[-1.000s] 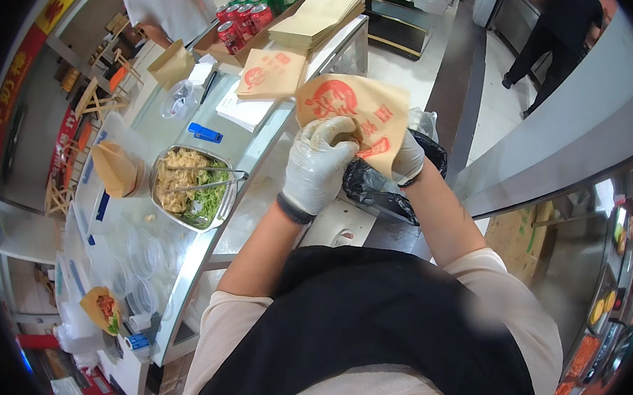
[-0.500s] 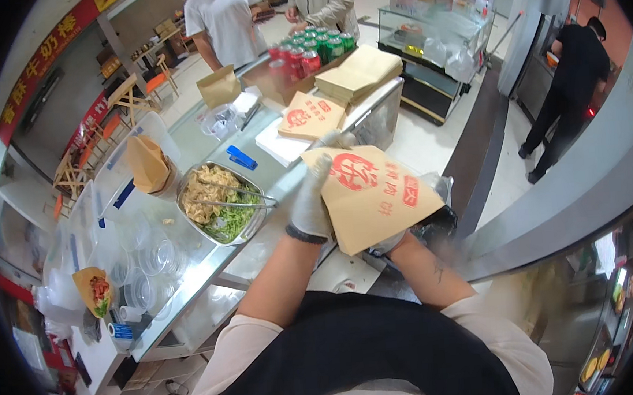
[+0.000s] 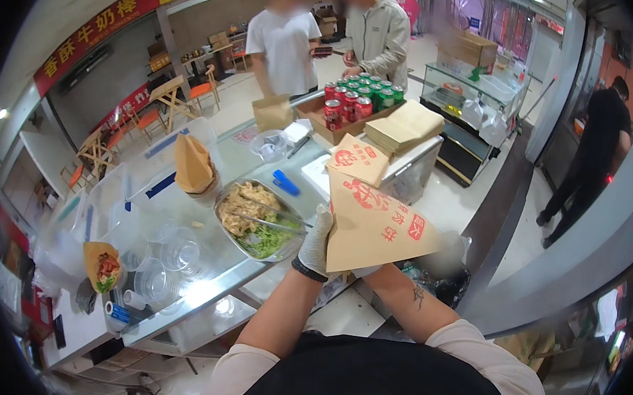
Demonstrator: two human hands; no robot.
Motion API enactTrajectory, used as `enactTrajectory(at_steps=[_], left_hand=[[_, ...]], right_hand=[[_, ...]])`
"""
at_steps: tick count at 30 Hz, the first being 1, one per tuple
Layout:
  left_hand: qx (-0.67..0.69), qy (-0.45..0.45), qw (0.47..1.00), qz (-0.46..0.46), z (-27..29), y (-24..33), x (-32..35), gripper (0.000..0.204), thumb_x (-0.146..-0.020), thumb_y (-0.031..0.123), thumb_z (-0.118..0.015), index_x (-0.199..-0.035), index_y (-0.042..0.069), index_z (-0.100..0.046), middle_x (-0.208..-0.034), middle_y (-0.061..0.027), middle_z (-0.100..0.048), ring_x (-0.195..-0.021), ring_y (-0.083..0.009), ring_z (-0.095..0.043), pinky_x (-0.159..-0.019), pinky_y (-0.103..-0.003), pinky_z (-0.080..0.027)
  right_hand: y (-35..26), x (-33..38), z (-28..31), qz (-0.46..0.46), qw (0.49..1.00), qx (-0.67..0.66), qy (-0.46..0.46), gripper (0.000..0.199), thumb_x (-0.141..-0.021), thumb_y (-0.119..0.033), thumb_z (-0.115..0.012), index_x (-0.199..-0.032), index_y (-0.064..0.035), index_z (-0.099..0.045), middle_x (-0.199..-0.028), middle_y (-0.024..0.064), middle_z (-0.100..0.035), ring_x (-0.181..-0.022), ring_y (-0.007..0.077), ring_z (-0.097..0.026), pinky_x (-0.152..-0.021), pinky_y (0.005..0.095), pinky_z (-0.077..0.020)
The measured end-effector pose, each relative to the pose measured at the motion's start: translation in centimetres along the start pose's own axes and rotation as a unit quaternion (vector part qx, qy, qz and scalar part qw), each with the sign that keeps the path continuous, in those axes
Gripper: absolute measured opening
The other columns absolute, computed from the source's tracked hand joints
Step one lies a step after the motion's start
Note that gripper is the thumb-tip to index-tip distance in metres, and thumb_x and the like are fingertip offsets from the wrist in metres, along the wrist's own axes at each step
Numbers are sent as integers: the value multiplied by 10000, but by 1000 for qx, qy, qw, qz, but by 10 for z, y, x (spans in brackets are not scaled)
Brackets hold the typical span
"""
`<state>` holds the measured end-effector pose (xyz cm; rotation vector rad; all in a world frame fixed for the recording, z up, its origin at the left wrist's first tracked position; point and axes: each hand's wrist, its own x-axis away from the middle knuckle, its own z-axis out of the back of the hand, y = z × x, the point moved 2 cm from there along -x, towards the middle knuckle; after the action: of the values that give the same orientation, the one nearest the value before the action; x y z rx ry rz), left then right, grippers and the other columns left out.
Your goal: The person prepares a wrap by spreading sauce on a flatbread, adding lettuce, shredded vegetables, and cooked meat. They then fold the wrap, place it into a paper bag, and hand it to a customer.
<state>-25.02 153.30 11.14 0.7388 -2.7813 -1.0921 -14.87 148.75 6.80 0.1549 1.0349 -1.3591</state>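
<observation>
A brown kraft paper bag [image 3: 377, 226] with red print is held up in front of me, tilted. My left hand [image 3: 315, 245], in a light glove, grips its left edge with the fingers closed. Of my right hand [image 3: 368, 271] only a gloved sliver shows beneath the bag's lower edge; its fingers are hidden behind the paper. Just left of my left hand stands a metal tray [image 3: 277, 258] of shredded meat [image 3: 244, 206] and chopped greens [image 3: 266, 239], with metal tongs [image 3: 280, 223] lying across it. Similar printed bags [image 3: 358, 158] lie flat beyond the held one.
Plain paper bags [image 3: 408, 123] are stacked near a carton of red and green cans [image 3: 361, 108]. A blue stapler [image 3: 285, 183], clear plastic cups [image 3: 157, 280] and filled paper pockets [image 3: 105, 267] sit on the glass counter [image 3: 196, 319]. Two people stand across it; another person [image 3: 595, 145] is at right.
The view has shifted, so the counter and its items appear further right and lower. The bag has been lowered and turned slightly, with my left hand still on it.
</observation>
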Motion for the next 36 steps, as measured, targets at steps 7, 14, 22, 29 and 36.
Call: enactTrajectory(at_steps=[7,14,22,29,36], left_hand=[[-6,37,995,-92,38,59,17,796,-961,673,-452,-1506,97,-380,-1461,-91,-509,-1341,-252,-482,-1127,-412,-379],[-31,132,970,-204,103,157,75,765,-1006,652,-357,-1549,116,-308,-1508,-97,-444,-1358,-287,-450,-1142,-466,-331],[-140,204,905,-345,156,233,214,824,-971,623,-468,-1532,42,-305,-1481,-166,-453,-1350,-320,-470,-1122,-470,-367],[-157,291,869,-367,174,231,267,885,-946,680,-480,-1515,19,-331,-1418,-165,-509,-1261,-319,-546,-1091,-472,-416],[-185,319,856,-364,181,229,277,888,-955,691,-445,-1506,3,-336,-1404,-164,-514,-1254,-311,-551,-1086,-471,-419]], right_hand=[[-37,-93,-65,92,994,53,-17,444,-976,-331,-527,-1334,-71,-562,-1289,129,-619,-1172,297,-583,-1003,422,-452],[-81,-228,-141,237,945,213,-77,442,-967,-348,-535,-1307,-70,-582,-1242,126,-649,-1126,299,-611,-977,416,-464],[-122,-374,-288,58,859,104,-498,351,-910,-349,-586,-1096,-82,-716,-1095,121,-717,-968,293,-646,-878,401,-470],[-72,-366,-405,58,784,171,-595,377,-883,-370,-614,-1098,-84,-736,-1106,137,-721,-941,292,-663,-866,420,-489],[-54,-352,-437,-30,821,216,-527,368,-866,-361,-640,-1084,-84,-743,-1098,147,-723,-963,303,-670,-873,419,-497]])
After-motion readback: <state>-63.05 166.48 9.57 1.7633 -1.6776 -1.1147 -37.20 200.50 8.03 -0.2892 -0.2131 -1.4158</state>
